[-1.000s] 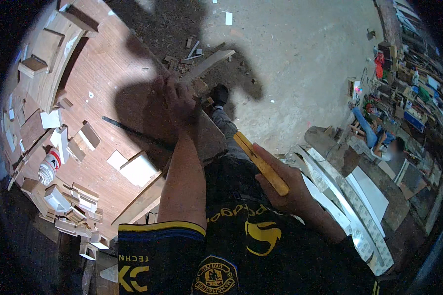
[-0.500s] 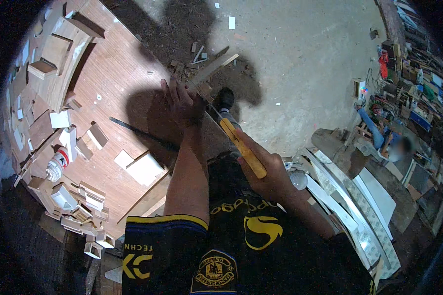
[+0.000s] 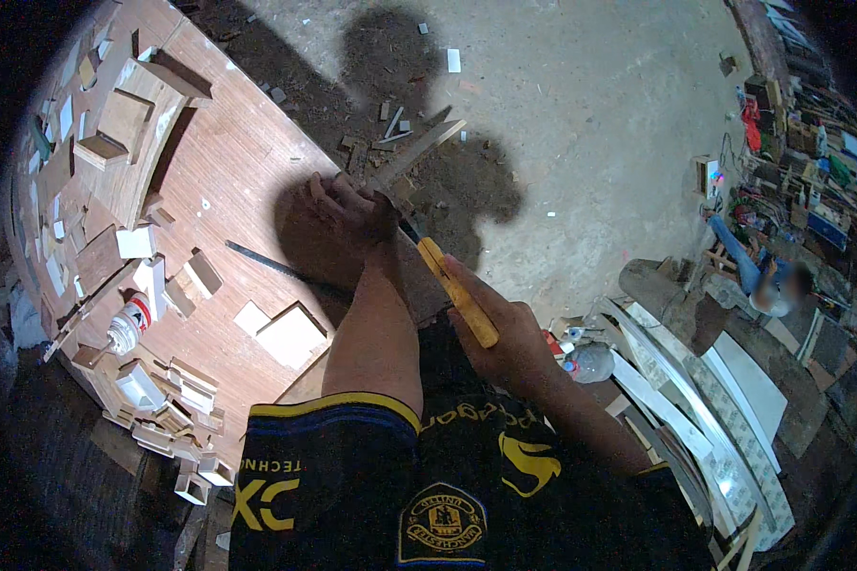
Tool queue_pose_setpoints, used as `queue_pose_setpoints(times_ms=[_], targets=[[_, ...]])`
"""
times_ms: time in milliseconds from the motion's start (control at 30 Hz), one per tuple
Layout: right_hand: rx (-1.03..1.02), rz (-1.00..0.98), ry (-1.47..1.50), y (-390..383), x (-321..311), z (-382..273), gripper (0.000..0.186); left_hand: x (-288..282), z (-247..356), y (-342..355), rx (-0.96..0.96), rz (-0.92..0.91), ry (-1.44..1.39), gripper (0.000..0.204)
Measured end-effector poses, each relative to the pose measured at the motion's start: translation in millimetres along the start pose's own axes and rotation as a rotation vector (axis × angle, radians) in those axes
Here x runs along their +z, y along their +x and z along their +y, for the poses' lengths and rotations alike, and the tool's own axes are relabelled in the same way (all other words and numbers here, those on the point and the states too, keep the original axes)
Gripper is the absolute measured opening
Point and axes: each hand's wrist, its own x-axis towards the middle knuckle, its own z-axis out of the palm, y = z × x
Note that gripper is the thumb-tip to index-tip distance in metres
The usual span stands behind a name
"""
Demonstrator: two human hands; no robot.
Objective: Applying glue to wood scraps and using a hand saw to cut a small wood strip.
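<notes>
My right hand (image 3: 507, 333) is wrapped round the yellow wooden handle of a handsaw (image 3: 435, 261). The saw's narrow dark blade points up and left, past the bench edge, to my left hand. My left hand (image 3: 354, 217) presses down at the edge of the wood-topped bench (image 3: 257, 181), fingers bent. Shadow hides what lies under those fingers, and the blade's tip cannot be made out. Just beyond them a pale wooden strip (image 3: 419, 152) slants out over the floor side; whether my hand touches it is unclear. A dark narrow bar (image 3: 271, 262) lies on the bench beside my left forearm.
Left on the bench are a curved wooden piece (image 3: 124, 181), a white-and-red bottle (image 3: 129, 322), a pale square piece (image 3: 295, 336) and several small wooden offcuts. Long white panels (image 3: 676, 409) lie at right. Beyond them a person (image 3: 771, 285) sits low near clutter. Sawdust and scraps cover the floor.
The saw has slid up and left toward my left hand, the right hand with it. My left hand stays at the bench edge, its fingers more bent. The view has shifted slightly.
</notes>
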Motion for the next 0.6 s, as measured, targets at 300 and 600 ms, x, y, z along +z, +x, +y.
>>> queue_pose_setpoints(times_ms=[300, 600], targets=[[-0.042, -0.028, -0.014, -46, -31, 2, 0.069, 10, -8, -10, 0.032, -0.074, 0.038, 0.040], [0.069, -0.145, -0.009, -34, -52, -12, 0.069, 21, -30, -16, 0.097, -0.164, 0.019, 0.023]])
